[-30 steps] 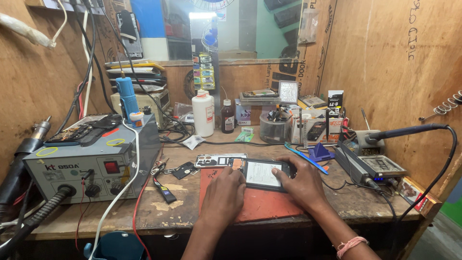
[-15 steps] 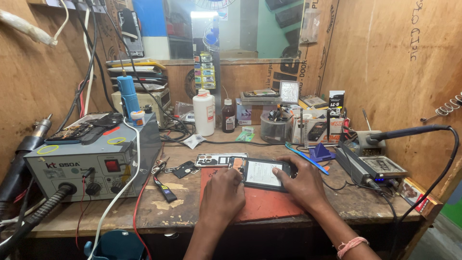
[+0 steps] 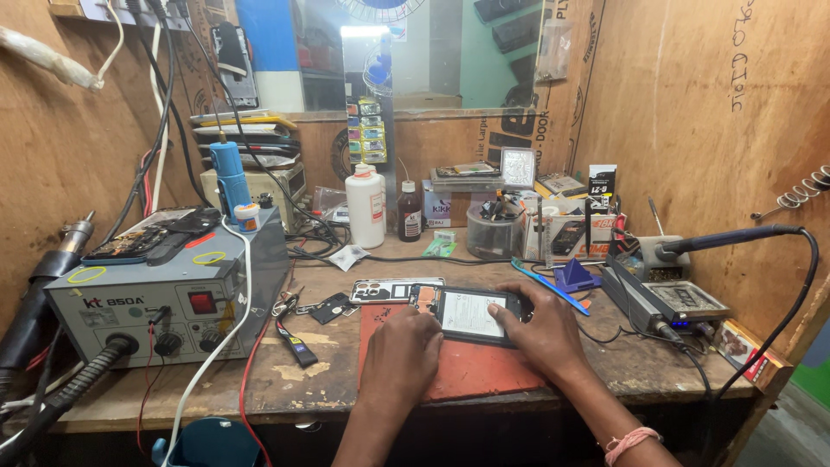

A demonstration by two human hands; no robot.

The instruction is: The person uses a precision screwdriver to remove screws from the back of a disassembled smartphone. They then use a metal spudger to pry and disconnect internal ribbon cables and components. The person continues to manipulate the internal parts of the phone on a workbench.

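Head view, from the left: a grey hot-air station (image 3: 164, 294) stands on the bench (image 3: 328, 380), its red and white leads trailing toward a small black part (image 3: 332, 307) and a loose phone back cover (image 3: 393, 289). The left hand (image 3: 399, 355) presses curled fingers on the left end of an opened phone (image 3: 474, 313), which lies on a red mat (image 3: 467, 367). The right hand (image 3: 543, 333) pinches its right end. A slip could skid the phone off the mat or strain its exposed parts; the nearby leads could snag. Its long axis runs left-right, open face upward.
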